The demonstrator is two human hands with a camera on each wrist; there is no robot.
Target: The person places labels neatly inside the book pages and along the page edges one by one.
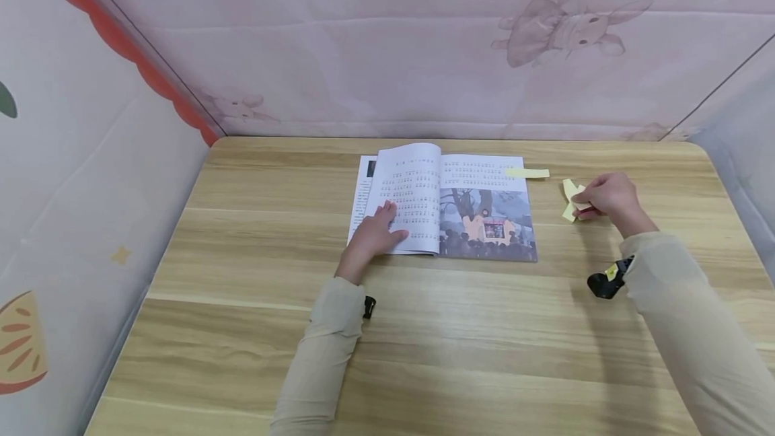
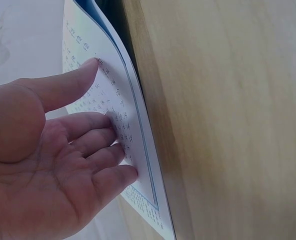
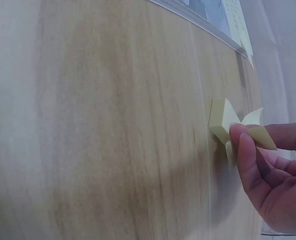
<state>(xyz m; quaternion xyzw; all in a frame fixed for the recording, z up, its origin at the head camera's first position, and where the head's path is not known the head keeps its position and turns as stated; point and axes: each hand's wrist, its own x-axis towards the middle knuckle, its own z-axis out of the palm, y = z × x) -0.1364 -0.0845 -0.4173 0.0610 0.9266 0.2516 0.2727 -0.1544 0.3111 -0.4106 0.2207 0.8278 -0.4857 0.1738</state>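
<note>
An open book (image 1: 408, 184) lies on the table, text on its raised left page and a picture below text on its right. My left hand (image 1: 372, 233) rests on the lower part of that left page. The left wrist view shows its fingertips (image 2: 130, 172) touching the printed text, thumb spread apart. To the right of the book, my right hand (image 1: 614, 195) pinches a yellow sticky note (image 3: 260, 137) between thumb and fingers. More yellow sticky notes (image 3: 219, 117) lie right at these fingertips, partly hidden by them. One yellow strip (image 1: 535, 173) sticks out from the right page's edge.
The wooden table (image 1: 484, 342) reaches a pink wall covering (image 1: 375, 66) at its back edge. White printed panels (image 1: 79, 173) stand along the left side. Black wrist devices hang under both sleeves, the right one (image 1: 605, 282) just above the table.
</note>
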